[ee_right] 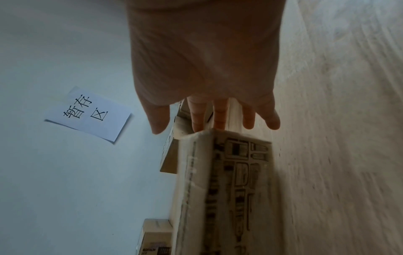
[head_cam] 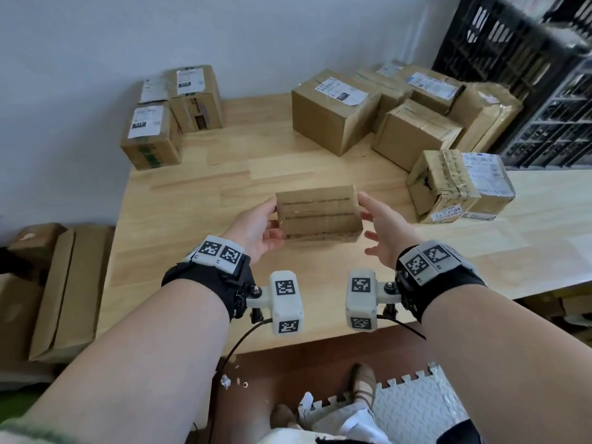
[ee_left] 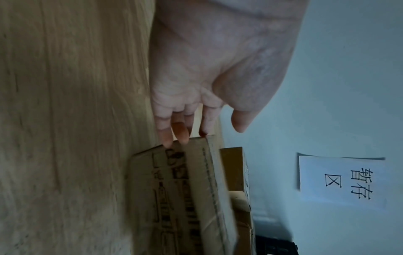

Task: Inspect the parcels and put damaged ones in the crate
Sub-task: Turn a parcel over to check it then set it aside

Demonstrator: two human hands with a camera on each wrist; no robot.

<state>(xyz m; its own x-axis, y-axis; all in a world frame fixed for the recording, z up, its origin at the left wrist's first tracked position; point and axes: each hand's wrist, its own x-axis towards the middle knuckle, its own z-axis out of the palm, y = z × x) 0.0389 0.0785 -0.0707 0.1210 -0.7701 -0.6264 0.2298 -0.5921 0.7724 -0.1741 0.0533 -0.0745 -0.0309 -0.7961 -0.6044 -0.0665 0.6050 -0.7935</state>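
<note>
Parcels sit in two groups on the worktop [head_cam: 198,200], and my concern is dropping or misjudging the one I have up for inspection. At far left three boxes [head_cam: 150,136] stand against the wall, well clear of me. My left hand [head_cam: 256,227] holds the left end of the parcel [head_cam: 318,216], thumb on top and fingers [ee_left: 174,131] curled under its edge; that is the only real grip I can see. The parcel is raised over the middle of the worktop, tilted toward me, its taped face up. My right hand [head_cam: 382,227] is open beside the right end, fingers [ee_right: 197,119] straight and spread; the right wrist view suggests the tips are at the edge, but I cannot tell whether they press it. If they are not, one hand carries the whole load, and a turn to check the underside could let it pivot out and fall, adding damage I would then misread. The glossy tape could also slip under my thumb. Further right, a torn box [head_cam: 443,184] sits near the edge by the pile [head_cam: 378,113]; a wide swing could knock it. The black crate [head_cam: 499,36] is at far right, behind that pile, so any reach there crosses it.
</note>
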